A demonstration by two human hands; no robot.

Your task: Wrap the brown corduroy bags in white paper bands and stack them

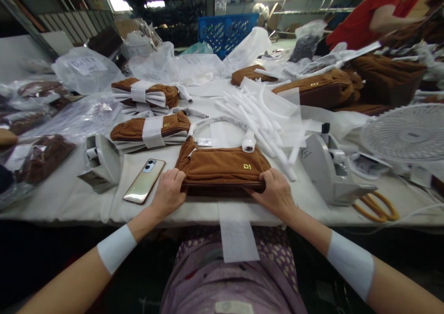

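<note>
A brown corduroy handbag (222, 166) with a gold logo lies in front of me, its wrapped handle (215, 121) arching away from me. My left hand (169, 189) grips its lower left corner, fingers curled over the edge. At the opposite corner my right hand (275, 191) pinches the bag the same way, thumb toward the bottom. A white paper strip (237, 235) runs under the bag and hangs over the table's front edge. Left of my left hand lies a gold phone (144, 181).
Tape dispensers stand at left (100, 161) and right (322, 170), with yellow-handled scissors (376, 206) near the right one. Banded brown bags (149, 129) are stacked behind left. White tubes (256, 120) lie behind right, near a white fan (409, 133). A person in red (360, 22) is at far right.
</note>
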